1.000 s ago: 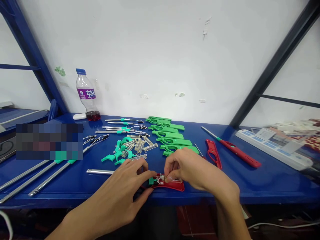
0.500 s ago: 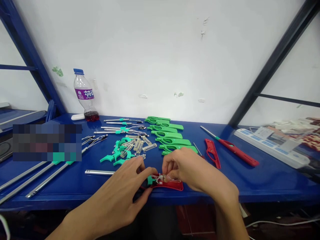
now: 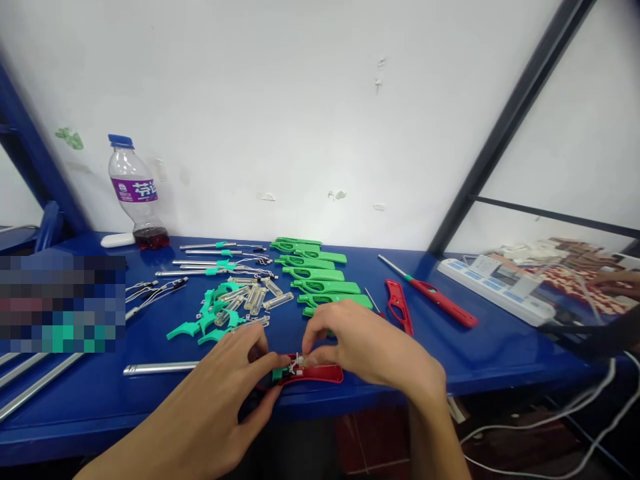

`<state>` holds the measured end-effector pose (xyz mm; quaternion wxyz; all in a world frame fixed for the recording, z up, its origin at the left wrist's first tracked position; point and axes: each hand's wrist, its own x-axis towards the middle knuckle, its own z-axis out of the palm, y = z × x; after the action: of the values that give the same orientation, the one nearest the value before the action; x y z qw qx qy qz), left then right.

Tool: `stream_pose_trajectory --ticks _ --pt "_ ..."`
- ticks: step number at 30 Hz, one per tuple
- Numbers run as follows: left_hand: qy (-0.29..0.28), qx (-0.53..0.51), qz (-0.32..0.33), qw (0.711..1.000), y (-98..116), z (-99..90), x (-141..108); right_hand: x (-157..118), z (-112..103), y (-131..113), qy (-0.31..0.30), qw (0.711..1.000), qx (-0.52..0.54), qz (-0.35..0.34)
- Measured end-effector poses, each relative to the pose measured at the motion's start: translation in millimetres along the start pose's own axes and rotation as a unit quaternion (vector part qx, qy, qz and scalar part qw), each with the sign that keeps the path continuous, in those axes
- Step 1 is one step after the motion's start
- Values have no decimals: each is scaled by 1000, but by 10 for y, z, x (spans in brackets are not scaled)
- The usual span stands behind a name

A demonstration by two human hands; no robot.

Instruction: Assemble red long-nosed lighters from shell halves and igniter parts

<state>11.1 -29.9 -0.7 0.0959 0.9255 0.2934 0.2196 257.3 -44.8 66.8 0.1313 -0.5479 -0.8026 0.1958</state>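
Note:
A red lighter half-shell [image 3: 325,375] lies open side up near the table's front edge. My left hand [image 3: 235,387] grips its left end between thumb and fingers, beside a teal trigger [image 3: 279,375]. A metal lighter tube [image 3: 160,368] sticks out to the left from under that hand. Thin white wires [image 3: 296,365] show in the shell. My right hand [image 3: 360,353] is closed, thumb and index finger pinching a clear fuel tank [image 3: 306,361] at the shell's middle. The fingertips partly hide the tank.
Loose teal triggers [image 3: 185,329], clear tanks [image 3: 256,299] and wired metal tubes [image 3: 205,253] lie behind my left hand. Green half-shells [image 3: 325,287] are lined up behind my right. Rightward are a red half-shell [image 3: 397,303], a screwdriver, a red lighter [image 3: 445,303] and a power strip [image 3: 495,290].
The camera view has turned to the right, so everything appears further left. Both hands stay on the red shell, with the right fingers still at the clear tank. Another person's hand now shows far right.

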Motion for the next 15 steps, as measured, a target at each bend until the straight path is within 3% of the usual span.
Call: stream_pose_trajectory --ticks 4,8,12,15 --pt "18 1 7 1000 -15 13 4 -200 -186 50 107 994 7 -12" --pt "41 17 8 999 -55 61 17 -398 -426 473 243 965 -30 95" --pt "61 30 7 998 -100 109 60 -515 -524 1137 224 923 -41 310" --pt "76 35 12 996 -99 122 96 -545 -488 1515 190 889 -30 416"
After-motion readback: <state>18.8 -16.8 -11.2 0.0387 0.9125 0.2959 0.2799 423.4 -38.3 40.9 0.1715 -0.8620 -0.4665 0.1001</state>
